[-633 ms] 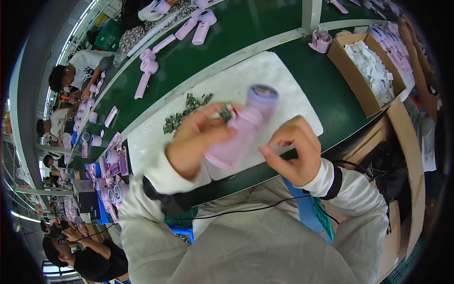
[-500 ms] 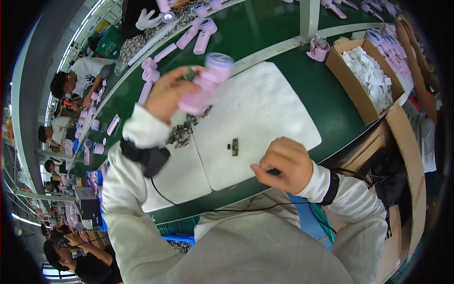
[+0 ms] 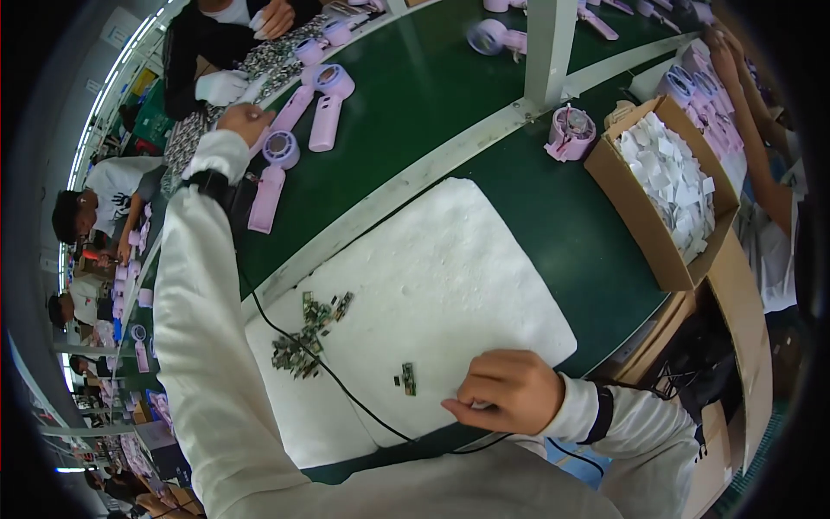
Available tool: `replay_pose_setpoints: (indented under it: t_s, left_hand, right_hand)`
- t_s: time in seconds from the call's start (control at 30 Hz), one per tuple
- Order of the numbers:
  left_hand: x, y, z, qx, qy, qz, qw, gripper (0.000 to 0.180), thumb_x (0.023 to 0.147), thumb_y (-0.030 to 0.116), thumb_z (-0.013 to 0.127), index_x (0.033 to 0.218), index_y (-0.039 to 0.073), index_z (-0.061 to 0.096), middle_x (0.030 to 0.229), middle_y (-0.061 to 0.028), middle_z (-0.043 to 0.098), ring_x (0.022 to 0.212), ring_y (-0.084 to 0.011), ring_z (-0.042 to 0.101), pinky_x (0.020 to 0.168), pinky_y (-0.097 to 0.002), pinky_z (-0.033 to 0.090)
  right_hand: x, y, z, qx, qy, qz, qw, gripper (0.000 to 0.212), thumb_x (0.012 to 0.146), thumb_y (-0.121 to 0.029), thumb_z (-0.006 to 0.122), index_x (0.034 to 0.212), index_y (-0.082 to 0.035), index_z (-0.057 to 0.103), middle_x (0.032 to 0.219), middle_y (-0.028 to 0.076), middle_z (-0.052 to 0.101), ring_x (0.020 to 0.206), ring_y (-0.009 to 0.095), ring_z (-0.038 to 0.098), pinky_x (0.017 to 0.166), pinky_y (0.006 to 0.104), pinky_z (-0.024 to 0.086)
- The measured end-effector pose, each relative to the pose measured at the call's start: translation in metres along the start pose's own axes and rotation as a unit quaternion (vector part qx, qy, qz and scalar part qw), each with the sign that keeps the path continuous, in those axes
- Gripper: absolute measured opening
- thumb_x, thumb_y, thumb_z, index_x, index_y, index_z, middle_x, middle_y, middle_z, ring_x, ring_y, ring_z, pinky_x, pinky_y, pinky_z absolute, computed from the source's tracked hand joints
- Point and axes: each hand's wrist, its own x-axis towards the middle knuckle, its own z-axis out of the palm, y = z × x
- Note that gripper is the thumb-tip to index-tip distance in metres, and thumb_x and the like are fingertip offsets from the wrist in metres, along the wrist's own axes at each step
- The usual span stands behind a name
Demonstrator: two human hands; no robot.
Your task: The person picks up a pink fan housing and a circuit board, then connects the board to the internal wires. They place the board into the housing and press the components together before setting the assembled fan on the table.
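My left hand [image 3: 246, 123] reaches over the bench at the far left, its fingers curled on a pink handheld fan that it mostly hides. Right beside it lies another pink fan [image 3: 266, 197] with a round lilac head. My right hand [image 3: 510, 394] rests near the front of the white foam mat [image 3: 458, 251], fingers curled and thumb pressed in; what they hold, if anything, is hidden. Left of its thumb lie a small green circuit board [image 3: 409, 379] and a tiny dark piece [image 3: 397, 381]. A heap of small circuit boards [image 3: 298, 350] sits at the mat's left.
A metal post and rail [image 3: 546, 60] cross the bench. A carton of white pieces [image 3: 670, 173] and a pink fan housing [image 3: 571, 134] stand at the right. A black cable [image 3: 346, 389] crosses the mat. Co-workers sit nearby; one wears a white glove [image 3: 222, 88].
My left hand has moved up and left, away from the fan it held. A blurred pink fan now shows farther right on the bench. The view has shifted; my right hand stays curled.
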Motion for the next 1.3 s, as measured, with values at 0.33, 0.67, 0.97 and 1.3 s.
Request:
replay_pose_setpoints:
  t_s: [0.33,0.67,0.97,1.3]
  left_hand:
    - [0.092,0.032,0.057,-0.015,-0.101,-0.013,0.995,0.037,0.099,0.037,0.060,0.106,0.003,0.072,0.081,-0.0147,0.071,0.059,-0.0256,0.068,0.055,-0.0407,0.053]
    - [-0.096,0.038,-0.107,-0.238,-0.070,0.055,0.967,0.033,0.103,0.031,0.054,0.116,0.002,0.065,0.064,-0.0065,0.063,0.038,-0.0160,0.054,0.037,-0.0317,0.043]
    - [-0.411,0.155,-0.085,-0.454,-0.360,-0.051,0.813,0.025,0.107,0.026,0.047,0.107,0.006,0.061,0.061,-0.0049,0.059,0.039,-0.0139,0.052,0.036,-0.0281,0.040]
    - [-0.432,0.182,-0.037,0.043,-0.034,0.298,0.953,0.020,0.097,0.023,0.059,0.094,0.003,0.057,0.067,-0.0129,0.065,0.052,-0.0311,0.064,0.047,-0.0419,0.050]
  right_hand:
    - [0.002,0.005,-0.006,0.060,-0.017,0.003,0.998,0.019,0.082,-0.011,0.081,0.075,-0.007,0.064,0.068,0.005,0.055,0.055,0.021,0.054,0.050,0.0344,0.045]
    - [-0.003,-0.001,-0.003,0.075,0.004,-0.009,0.997,0.016,0.084,-0.011,0.080,0.086,-0.004,0.066,0.070,0.006,0.055,0.054,0.020,0.053,0.049,0.0312,0.043]
    - [-0.013,-0.023,0.003,-0.024,0.042,-0.005,0.999,0.039,0.088,-0.010,0.074,0.126,-0.006,0.068,0.067,0.008,0.059,0.054,0.018,0.058,0.051,0.0302,0.046]
    - [-0.015,-0.016,0.021,-0.186,0.040,-0.059,0.980,0.032,0.084,-0.013,0.073,0.116,-0.011,0.073,0.070,0.011,0.068,0.059,0.027,0.065,0.055,0.0337,0.051]
